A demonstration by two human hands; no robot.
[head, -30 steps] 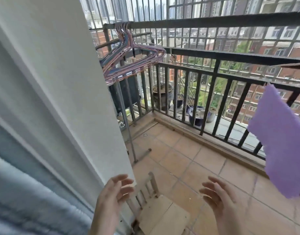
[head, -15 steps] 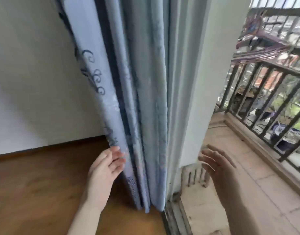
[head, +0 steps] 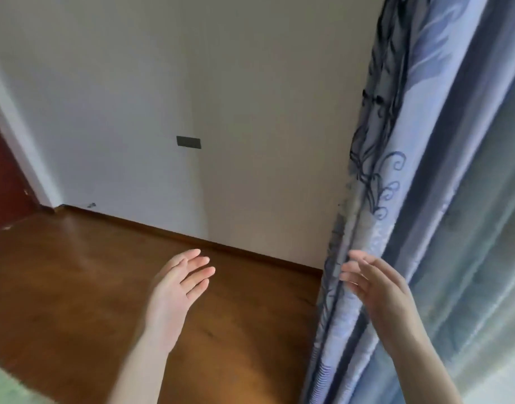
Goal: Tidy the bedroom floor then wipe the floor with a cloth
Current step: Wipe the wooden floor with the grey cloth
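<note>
Left hand (head: 174, 290) and right hand (head: 375, 290) both out front, fingers spread loose, nothing held; right fingertips (head: 348, 277) at or just beside the curtain (head: 396, 228) edge. Wood floor (head: 75, 272) w/ no clutter visible. No cloth in view, so wiping prob. not started.

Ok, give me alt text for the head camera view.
Two bare hands, left hand and right hand, are raised open over a brown wooden floor, holding nothing. A blue patterned curtain hangs at right beside a white wall.
</note>
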